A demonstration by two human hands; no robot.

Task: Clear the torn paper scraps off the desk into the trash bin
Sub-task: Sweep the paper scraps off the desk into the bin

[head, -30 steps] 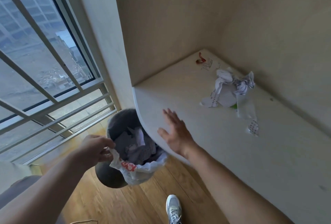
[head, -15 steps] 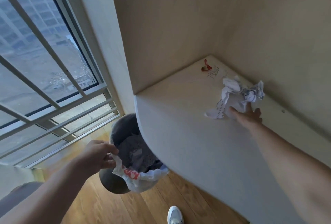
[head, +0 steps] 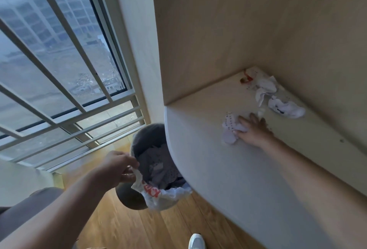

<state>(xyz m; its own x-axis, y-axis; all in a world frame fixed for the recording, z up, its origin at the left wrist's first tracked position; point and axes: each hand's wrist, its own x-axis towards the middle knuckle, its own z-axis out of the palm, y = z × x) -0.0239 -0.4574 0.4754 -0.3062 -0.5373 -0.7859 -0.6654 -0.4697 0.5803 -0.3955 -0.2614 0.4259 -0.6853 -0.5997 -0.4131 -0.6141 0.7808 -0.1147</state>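
A grey trash bin (head: 147, 135) stands on the floor under the desk's rounded left end, lined with a white plastic bag (head: 156, 195) and holding crumpled paper. My left hand (head: 117, 167) pinches the bag's rim at the bin's near left side. On the pale desk (head: 208, 169) my right hand (head: 252, 131) lies flat, fingers spread, pressing on a white printed paper scrap (head: 228, 129). More crumpled scraps (head: 286, 107) lie behind the hand near the back corner, one of them (head: 265, 87) further back, beside a small red scrap (head: 246, 77).
Wooden panels wall the desk at the back and left. A barred window (head: 59, 69) fills the left side. The floor is wood, and my white shoe (head: 196, 241) shows at the bottom edge.
My right hand went from the desk's near edge out to the paper pile, then swept one scrap leftward toward the desk's end. The left hand kept hold of the bag rim.
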